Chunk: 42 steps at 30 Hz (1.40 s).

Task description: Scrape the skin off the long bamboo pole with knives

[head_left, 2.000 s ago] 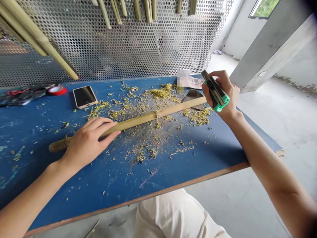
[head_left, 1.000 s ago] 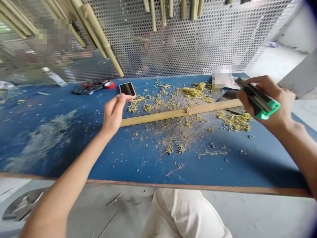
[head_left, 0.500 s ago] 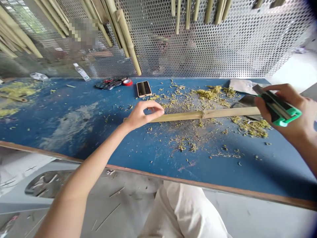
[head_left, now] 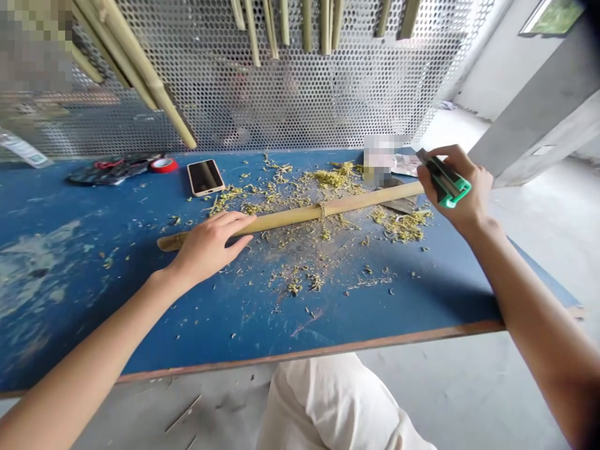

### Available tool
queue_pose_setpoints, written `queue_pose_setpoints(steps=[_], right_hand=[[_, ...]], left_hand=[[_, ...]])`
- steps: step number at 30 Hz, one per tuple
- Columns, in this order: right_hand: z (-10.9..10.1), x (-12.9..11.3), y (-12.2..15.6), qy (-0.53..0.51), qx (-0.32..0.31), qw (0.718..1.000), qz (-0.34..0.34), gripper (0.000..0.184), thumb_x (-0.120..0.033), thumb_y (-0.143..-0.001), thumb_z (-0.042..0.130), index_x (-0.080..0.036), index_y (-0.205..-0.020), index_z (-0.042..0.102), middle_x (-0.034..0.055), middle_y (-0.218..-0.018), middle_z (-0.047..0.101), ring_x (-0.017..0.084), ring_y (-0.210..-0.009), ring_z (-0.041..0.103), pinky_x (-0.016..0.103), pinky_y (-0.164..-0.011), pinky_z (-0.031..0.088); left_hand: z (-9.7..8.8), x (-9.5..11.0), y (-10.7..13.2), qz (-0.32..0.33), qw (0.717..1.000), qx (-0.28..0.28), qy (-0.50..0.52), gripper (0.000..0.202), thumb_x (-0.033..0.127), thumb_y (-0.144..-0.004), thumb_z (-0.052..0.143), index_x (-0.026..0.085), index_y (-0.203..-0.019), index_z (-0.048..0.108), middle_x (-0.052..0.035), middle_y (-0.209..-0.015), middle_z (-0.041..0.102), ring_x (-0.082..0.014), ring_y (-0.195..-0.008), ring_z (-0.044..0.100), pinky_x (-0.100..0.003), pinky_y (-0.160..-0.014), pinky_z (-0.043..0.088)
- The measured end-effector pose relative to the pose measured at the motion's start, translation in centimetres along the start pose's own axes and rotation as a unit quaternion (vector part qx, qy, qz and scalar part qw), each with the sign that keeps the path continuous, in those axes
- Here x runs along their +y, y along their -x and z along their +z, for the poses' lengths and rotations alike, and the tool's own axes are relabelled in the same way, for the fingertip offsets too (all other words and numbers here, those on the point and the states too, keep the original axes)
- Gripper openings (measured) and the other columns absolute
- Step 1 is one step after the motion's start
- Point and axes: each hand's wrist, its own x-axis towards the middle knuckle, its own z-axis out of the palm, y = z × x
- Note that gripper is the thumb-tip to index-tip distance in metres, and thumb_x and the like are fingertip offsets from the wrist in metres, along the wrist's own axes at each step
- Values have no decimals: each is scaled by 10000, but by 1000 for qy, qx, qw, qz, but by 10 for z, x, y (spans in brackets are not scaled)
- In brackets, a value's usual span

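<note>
A split bamboo strip [head_left: 290, 217] with a node near its middle lies slantwise over the table. My left hand [head_left: 210, 240] grips it near its left end, fingers over the far side and thumb on the near side. At the other end is my right hand [head_left: 462, 187], closed around a green and black utility knife [head_left: 445, 181] whose blade points up and left. The fingers of this hand also meet the strip's right end, though the exact contact is hidden. Greenish shavings [head_left: 332, 178] are scattered around and beneath the strip.
On the blue table [head_left: 225, 325] are a phone [head_left: 205, 177], red tape [head_left: 164, 165], a dark bundle [head_left: 112, 170] and a plastic bottle [head_left: 25, 150]. A flat metal blade [head_left: 400, 204] lies under the strip's right part. Bamboo pieces hang before a perforated metal screen [head_left: 290, 106].
My left hand has gone from a raised, loose pinch to gripping the strip. The strip's right end now tilts farther away. My view has turned right; the right hand keeps the knife.
</note>
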Motion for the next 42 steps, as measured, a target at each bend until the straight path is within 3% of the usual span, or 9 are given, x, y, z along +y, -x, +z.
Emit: queue_pose_setpoints(steps=[7,12,16,22,28,35,39,42], right_hand=[[-8,8,-8,3,27,1000,4,303,-503,-938,521,-293,-1133,618,55,-864,738,231,-768,654,346,-687,381],[-15,21,-15,8,70,997,44,248,-466,-961,464,-313,-1124,571,56,-943,756,221,-791,657,353,-716,395],[-7,26,-15,9,53,998,45,241,-489,-942,483,-334,-1101,579,36,-914,762,222,-785,648,353,-705,397],[4,18,-8,1,16,1000,-1,306,-509,-947,461,-329,-1146,607,39,-847,735,259,-784,678,382,-674,422],[5,16,-6,-3,4,1000,-18,331,-506,-942,457,-337,-1177,619,53,-860,739,288,-798,694,410,-664,447],[4,15,-6,-9,7,1000,-17,322,-541,-940,474,-347,-1144,630,37,-851,752,286,-783,704,420,-665,466],[2,12,-5,-3,14,1000,-9,302,-546,-946,476,-374,-1142,626,25,-868,761,267,-785,701,409,-659,460],[2,10,-5,-3,25,1000,-15,314,-540,-947,490,-337,-1144,626,25,-847,756,257,-783,704,394,-665,451]], left_hand=[[3,-2,-1,-25,1000,8,16,426,514,-1014,495,252,-1296,679,-58,-1206,708,-241,-1123,648,-446,-1038,516],[12,-17,-4,-24,998,33,48,453,587,-964,570,314,-1309,678,-23,-1154,690,-260,-1049,652,-451,-979,516],[16,-26,-10,-24,998,50,35,487,645,-924,596,314,-1265,703,-28,-1142,680,-264,-1033,639,-449,-985,509],[17,-24,-14,-47,997,24,-54,599,716,-953,443,317,-1341,662,-96,-1271,631,-339,-1245,550,-508,-1074,448],[18,-25,-13,-78,996,10,-52,646,695,-978,327,307,-1409,612,-119,-1377,607,-361,-1352,487,-546,-1128,385],[12,-22,-14,-59,998,26,8,535,672,-964,422,316,-1231,718,-90,-1270,669,-319,-1248,568,-503,-1092,439],[8,-8,-11,-48,995,65,59,383,580,-967,511,290,-1017,756,-65,-1077,710,-257,-1061,648,-431,-1010,500],[7,7,-8,-28,996,69,57,300,553,-927,593,308,-1005,750,-48,-1038,713,-260,-1019,653,-428,-983,512]])
